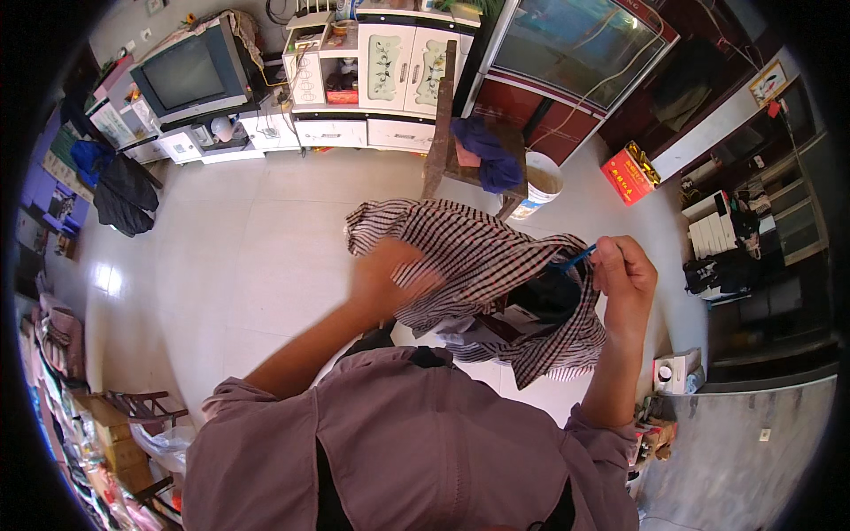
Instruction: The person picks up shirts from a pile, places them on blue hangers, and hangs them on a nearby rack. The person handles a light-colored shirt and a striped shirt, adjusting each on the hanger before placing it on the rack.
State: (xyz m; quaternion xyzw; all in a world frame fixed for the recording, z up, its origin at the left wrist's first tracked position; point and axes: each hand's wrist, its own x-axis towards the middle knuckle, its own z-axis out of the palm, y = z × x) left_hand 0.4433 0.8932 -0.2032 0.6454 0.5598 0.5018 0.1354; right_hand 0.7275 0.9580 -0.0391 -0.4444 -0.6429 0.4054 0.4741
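A checked shirt (458, 252) in dark and pale tones hangs in front of me, off the floor. My right hand (623, 269) grips a blue clothes hanger (579, 257) by its upper end, beside the shirt's collar opening. The rest of the hanger is hidden inside the shirt. My left hand (392, 279) is blurred by motion and lies over the shirt's left side, fingers extended; nothing shows in its grasp. Dark lining and a pale panel are visible within the open part of the garment.
A wooden chair (438, 126) with dark blue cloth (488, 156) stands ahead, next to a white bucket (541, 182). A red box (629, 174) sits on the tiled floor (279, 252). Farther back are a white cabinet (329, 133), a television (189, 70) and a glass-fronted fridge (578, 46).
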